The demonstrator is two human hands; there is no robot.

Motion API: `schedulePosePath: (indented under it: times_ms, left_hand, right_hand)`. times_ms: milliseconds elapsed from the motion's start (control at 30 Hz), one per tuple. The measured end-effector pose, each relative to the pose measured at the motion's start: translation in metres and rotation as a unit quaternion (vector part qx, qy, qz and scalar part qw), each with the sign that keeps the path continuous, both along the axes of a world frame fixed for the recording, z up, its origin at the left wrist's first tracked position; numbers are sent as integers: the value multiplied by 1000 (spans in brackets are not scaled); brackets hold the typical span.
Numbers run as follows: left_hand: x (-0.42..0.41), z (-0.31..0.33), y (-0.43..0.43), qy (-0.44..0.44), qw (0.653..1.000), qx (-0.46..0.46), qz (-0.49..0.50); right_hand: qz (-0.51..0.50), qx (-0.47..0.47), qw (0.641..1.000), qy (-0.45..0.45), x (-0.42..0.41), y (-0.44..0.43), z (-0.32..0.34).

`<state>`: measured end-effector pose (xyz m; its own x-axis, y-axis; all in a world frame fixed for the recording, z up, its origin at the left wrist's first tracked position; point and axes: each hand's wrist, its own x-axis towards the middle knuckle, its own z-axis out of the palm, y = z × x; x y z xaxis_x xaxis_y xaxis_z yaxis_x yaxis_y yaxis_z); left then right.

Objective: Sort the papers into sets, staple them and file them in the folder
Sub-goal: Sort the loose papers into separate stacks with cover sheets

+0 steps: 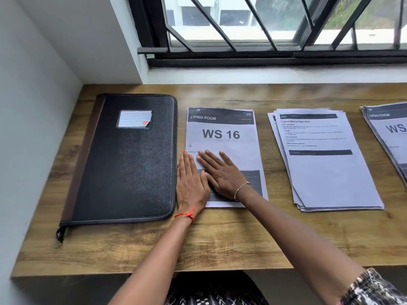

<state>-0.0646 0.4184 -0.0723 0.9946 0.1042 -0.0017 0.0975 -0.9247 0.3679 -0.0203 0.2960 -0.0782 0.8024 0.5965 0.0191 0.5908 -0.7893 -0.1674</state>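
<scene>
A closed black leather folder (123, 157) lies at the left of the wooden desk. Beside it sits a paper set headed "LIVING ROOM, WS 16" (222, 133). My left hand (191, 186) lies flat with straight fingers on that set's left edge, right next to the folder. My right hand (222, 172) presses flat on the lower half of the same sheet, fingers spread and pointing up-left. A second stack of printed pages (326, 164) is fanned slightly to the right. A third stack (389, 137) is cut off at the right edge. No stapler is in view.
The wooden desk (220, 243) meets a white wall on the left and a white sill under a barred window (264, 29) at the back. Bare wood runs along the front edge, near my lap.
</scene>
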Motion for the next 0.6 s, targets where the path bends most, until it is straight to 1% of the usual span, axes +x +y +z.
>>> schedulePosePath:
  times_ms: [67,100,200,333,500,600]
  left_hand:
    - [1,-1,0,-3,1000,0,5]
    - [2,-2,0,-3,1000,0,6]
    - [2,-3,-1,-1,1000,10,7]
    - [2,-2,-1,5,1000,12,8]
    - [2,-2,-1,9,1000,18,4]
    - [1,-3,-2,9,1000,21,6]
  right_hand:
    - [-18,7,1000,12,0,1,2]
    - [-43,13,999,15,-1,1,4]
    - [-156,14,987,38,-2,-2,7]
    - [-251,15,966,67,-5,-13,6]
    - [-337,22,939,62,-16,-39,4]
    - [-367,32,927,70,-21,-47,6]
